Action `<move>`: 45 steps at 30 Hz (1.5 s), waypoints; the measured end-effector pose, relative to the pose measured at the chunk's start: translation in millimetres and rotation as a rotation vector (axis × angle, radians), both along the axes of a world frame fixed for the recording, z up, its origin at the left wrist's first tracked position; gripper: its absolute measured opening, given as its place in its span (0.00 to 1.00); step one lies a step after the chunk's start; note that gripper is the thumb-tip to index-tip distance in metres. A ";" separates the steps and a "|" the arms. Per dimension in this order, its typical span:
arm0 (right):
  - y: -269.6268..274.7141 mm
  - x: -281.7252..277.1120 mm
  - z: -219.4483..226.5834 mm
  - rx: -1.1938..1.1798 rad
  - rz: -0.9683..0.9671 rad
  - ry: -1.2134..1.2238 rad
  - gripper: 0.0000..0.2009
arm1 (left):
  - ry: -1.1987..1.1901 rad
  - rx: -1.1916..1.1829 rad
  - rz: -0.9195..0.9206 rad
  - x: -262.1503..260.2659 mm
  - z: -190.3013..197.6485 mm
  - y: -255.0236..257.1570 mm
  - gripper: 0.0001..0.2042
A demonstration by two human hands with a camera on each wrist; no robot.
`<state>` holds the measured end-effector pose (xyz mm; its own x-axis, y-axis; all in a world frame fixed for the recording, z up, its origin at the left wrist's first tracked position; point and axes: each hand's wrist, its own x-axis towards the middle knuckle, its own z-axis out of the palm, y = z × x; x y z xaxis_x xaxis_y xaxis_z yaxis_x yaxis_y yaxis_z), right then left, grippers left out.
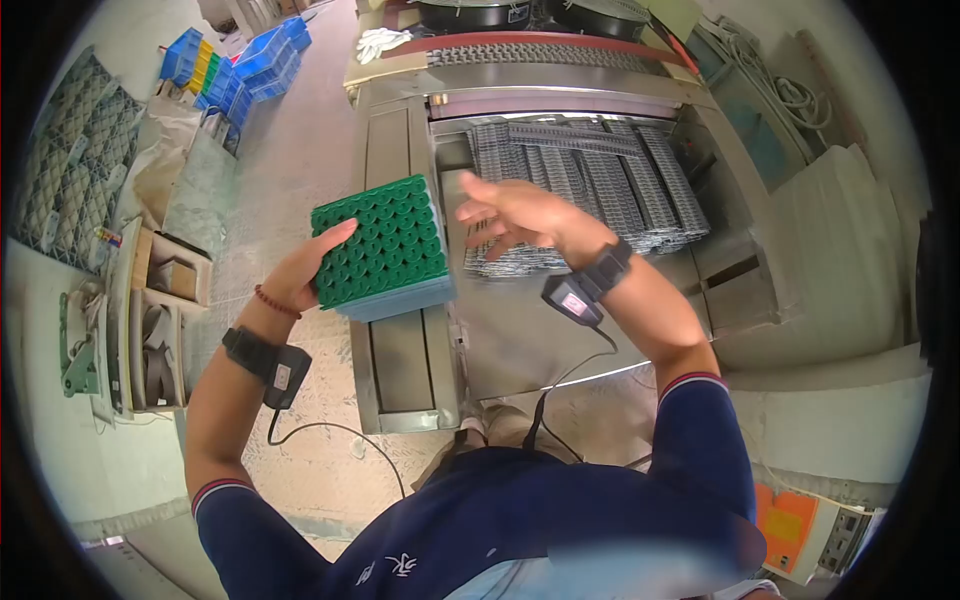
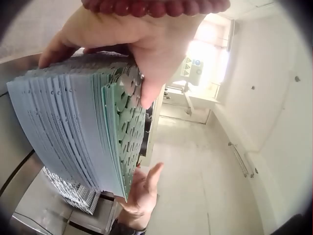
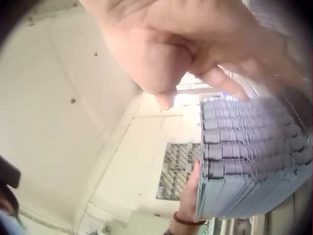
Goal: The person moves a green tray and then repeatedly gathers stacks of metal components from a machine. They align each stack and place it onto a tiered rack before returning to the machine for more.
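A thick stack of thin panels (image 1: 385,245), green on top with rows of round shapes and pale blue-grey at the edges, stands over the metal ledge (image 1: 400,365). My left hand (image 1: 315,262) holds it at the left side, thumb over the green top and fingers along the side. In the left wrist view the thumb of the left hand (image 2: 146,54) lies against the green face. To the right of the stack, my right hand (image 1: 520,212) has its fingers spread and holds nothing. The right wrist view shows the right hand (image 3: 161,54) close above the stack's layered edges (image 3: 249,147).
Rows of grey slotted strips (image 1: 590,190) lie in the metal-framed bay at right, one strip across the top. A chain conveyor (image 1: 545,52) and white gloves (image 1: 380,44) are at the back. Blue crates (image 1: 265,70) stand far left, a wooden shelf box (image 1: 160,310) nearer.
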<state>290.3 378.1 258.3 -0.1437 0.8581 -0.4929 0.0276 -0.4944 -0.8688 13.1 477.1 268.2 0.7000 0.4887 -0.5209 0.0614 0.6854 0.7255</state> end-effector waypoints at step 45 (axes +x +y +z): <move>-218.8 388.6 -227.5 -0.179 -1.208 -0.228 0.47 | 0.202 0.333 0.085 153.2 -71.3 -275.0 0.13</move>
